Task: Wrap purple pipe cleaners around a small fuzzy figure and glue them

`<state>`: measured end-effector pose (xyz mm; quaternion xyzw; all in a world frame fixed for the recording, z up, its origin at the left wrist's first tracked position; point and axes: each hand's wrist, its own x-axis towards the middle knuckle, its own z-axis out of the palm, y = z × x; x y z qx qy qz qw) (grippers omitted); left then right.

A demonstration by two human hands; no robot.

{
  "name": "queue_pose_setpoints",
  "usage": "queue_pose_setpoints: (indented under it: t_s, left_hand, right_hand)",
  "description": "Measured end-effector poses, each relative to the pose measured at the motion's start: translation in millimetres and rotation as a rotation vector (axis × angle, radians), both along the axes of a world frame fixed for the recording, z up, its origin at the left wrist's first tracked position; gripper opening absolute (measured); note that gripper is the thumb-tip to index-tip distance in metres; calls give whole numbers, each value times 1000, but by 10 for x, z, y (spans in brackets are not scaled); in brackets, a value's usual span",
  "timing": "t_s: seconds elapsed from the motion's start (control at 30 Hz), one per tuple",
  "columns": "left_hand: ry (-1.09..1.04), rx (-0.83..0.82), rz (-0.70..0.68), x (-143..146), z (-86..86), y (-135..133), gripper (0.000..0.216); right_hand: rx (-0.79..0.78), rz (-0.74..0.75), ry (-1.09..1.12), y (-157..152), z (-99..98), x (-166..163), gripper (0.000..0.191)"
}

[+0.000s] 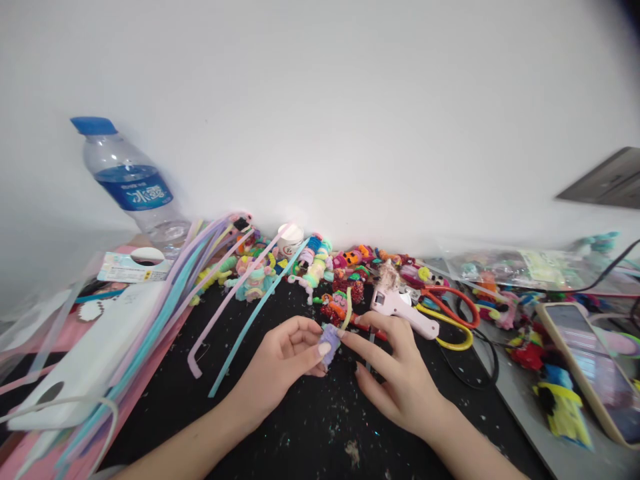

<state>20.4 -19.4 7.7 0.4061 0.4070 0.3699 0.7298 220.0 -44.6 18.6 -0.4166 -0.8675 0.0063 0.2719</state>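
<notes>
My left hand (293, 350) is closed, pinching a small lilac fuzzy pipe-cleaner piece (330, 343) between thumb and fingers. A short pale yellow pipe cleaner (349, 308) sticks up beside it; where it joins is hidden by fingertips. My right hand (397, 373) has its fingers spread, with the index fingertip against the lilac piece's right side and the thumb apart below. Just beyond the right hand lies a pale pink hot glue gun (405, 312). Loose pink (240, 300) and light blue pipe cleaners (260, 317) lie left of my hands.
A water bottle (133, 177) stands at back left, near a bundle of pastel pipe cleaners (180, 293). Several colourful pipe-cleaner figures (320, 260) line the wall. Scissors with red and yellow handles (453, 327) lie right; a phone (590, 367) sits farther right. Scraps dot the black mat (300, 440).
</notes>
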Motion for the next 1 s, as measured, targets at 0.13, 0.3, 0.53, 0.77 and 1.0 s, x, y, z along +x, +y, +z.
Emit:
queue_pose_setpoints:
  t_s: [0.13,0.3,0.53,0.77,1.0]
  left_hand:
    - [-26,10,-10,-2,-7,0,22]
    - [-88,23,-38,-14,-23,-1,19]
    - [-58,27,-38,-27,1,-5,17]
    - [-35,49,-32,-22,-16,-2,17]
    - [11,126,9,-13,-18,0,16]
  right_hand:
    - [-4,-6,-16,2,9,2,45]
    - [-19,8,-23,6,-6,28,47]
    - [-32,59,-26,-2,-7,18,49]
    - [-24,75,-45,-11,38,7,47]
    - [-38,79,-30,-16,31,-6,48]
